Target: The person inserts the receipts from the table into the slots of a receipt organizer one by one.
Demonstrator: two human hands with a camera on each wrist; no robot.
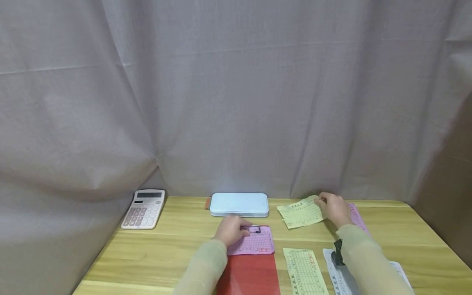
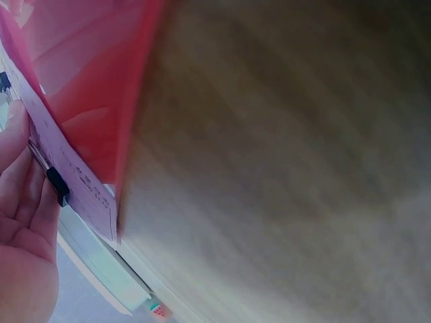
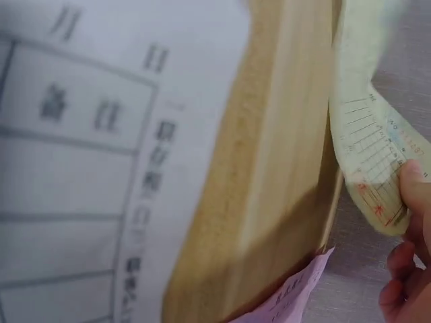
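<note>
At the top of a red folder (image 1: 252, 274) lies a pink form slip (image 1: 254, 243) with a metal clip (image 1: 255, 229) across its upper edge. My left hand (image 1: 230, 230) grips this clip; in the left wrist view its thumb lies over the wire of the clip (image 2: 57, 185), by its black end. At the back right, my right hand (image 1: 334, 209) pinches a yellow form slip (image 1: 302, 213) by its right end, thumb against the printed face. The slip (image 3: 374, 155) bends in the right wrist view.
A second yellow slip (image 1: 305, 270) lies right of the folder. White slips (image 1: 333, 268) with a black clip (image 1: 337, 254) are partly under my right forearm. A pink slip (image 1: 357, 217) is behind my right hand. A pale case (image 1: 239, 204) and a calculator (image 1: 144, 209) stand near the curtain.
</note>
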